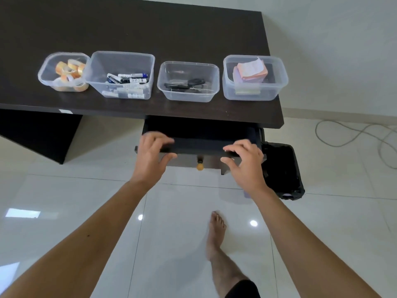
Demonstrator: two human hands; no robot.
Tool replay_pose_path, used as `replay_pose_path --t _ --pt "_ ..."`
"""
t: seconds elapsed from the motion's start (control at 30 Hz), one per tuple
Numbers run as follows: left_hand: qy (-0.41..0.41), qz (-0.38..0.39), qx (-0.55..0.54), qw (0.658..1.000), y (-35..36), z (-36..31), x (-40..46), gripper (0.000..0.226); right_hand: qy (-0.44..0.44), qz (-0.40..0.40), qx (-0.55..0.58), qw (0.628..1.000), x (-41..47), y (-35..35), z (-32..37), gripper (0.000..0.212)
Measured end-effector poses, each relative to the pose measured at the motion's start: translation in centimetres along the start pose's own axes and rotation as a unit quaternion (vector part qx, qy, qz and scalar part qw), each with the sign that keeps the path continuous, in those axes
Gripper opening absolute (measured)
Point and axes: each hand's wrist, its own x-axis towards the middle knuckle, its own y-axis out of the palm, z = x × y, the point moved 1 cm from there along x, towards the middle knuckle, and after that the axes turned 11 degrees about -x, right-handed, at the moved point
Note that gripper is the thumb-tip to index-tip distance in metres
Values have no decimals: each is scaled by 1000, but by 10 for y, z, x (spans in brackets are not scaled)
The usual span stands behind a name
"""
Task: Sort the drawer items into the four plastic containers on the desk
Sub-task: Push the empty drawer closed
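My left hand (153,150) and right hand (245,157) rest on the front edge of the drawer (199,136), which is pulled partway out from under the table (137,31) at about 12 o'clock from where I stand. Fingers lie over the top of the front panel with thumbs under it, loosely curled around the board and carrying nothing else. The drawer looks dark and bare inside, though I cannot see its back part. It is a stiff wooden box on runners, so I judge it will slide evenly if I push from both ends like this rather than by the small knob (200,165) between my hands. Up on the table the four tubs stand in a row: tape rolls (68,75) at 10 o'clock, then markers (129,79), scissors (189,83), and paper notes (251,72) at 1 o'clock. All are light things in thin, flexible tubs.
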Motion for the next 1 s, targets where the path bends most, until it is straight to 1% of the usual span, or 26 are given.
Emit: replay_pose_path --t 0.03,0.1,0.17,0.2,0.23,0.3,0.37,0.53,0.7,0.8,0.9,1.0 --pt "23 -18 18 999 1 4 11 55 1 -9 -4 1000 11 2 0 31" --pt "53 -16 51 997 2 12 34 79 6 -24 -39 999 30 2 0 54" --pt "76 8 82 994 2 20 53 93 -9 -39 -104 994 45 -1 -6 83" --pt "86 14 96 991 2 26 59 97 -17 -36 -123 992 51 0 -10 92" --pt "99 11 108 989 2 31 64 98 -24 -33 -129 991 56 2 -14 96" --pt "124 -15 122 985 3 40 70 94 -32 -43 -118 992 60 8 -22 94" --pt "137 -46 129 981 5 44 74 86 -25 -79 -106 991 62 14 -26 88" --pt "141 -118 165 969 14 48 84 70 7 -160 -118 980 69 28 -23 75" --pt "144 -195 185 952 27 49 87 62 22 -206 -145 968 77 38 -24 69" --pt "151 -218 183 947 30 51 90 61 16 -235 -169 957 81 41 -26 67" --pt "137 -237 186 944 35 52 94 56 27 -265 -182 947 86 45 -25 62" --pt "122 -236 195 944 38 53 98 51 31 -281 -184 941 88 49 -25 62"
